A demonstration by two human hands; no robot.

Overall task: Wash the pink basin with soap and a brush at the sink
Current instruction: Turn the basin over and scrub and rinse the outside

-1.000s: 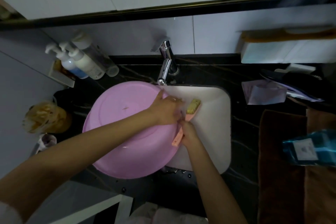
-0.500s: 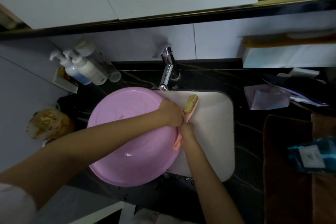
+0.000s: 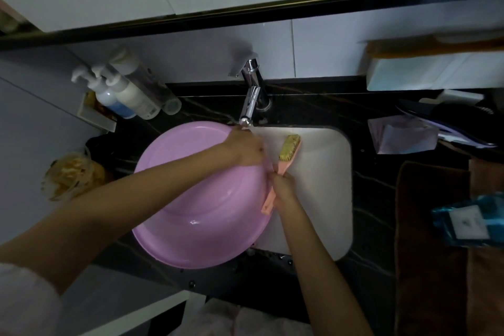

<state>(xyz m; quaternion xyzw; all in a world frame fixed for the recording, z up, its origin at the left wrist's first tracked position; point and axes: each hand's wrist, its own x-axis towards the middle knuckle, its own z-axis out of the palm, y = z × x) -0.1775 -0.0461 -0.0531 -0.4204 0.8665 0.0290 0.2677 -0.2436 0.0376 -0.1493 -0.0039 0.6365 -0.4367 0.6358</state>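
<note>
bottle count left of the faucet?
3, clustered at the counter's back left: a blue-bottomed pump bottle farthest left, a white pump bottle beside it, a clear white-capped bottle toward the faucet. Others may hide behind them.

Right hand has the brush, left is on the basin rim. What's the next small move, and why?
Probably swing the head of the brush left onto the pink basin and start scrubbing. The right hand grips the handle, but the bristles sit over the white sink, beside the rim, while the left hand holds the rim below the faucet.
</note>
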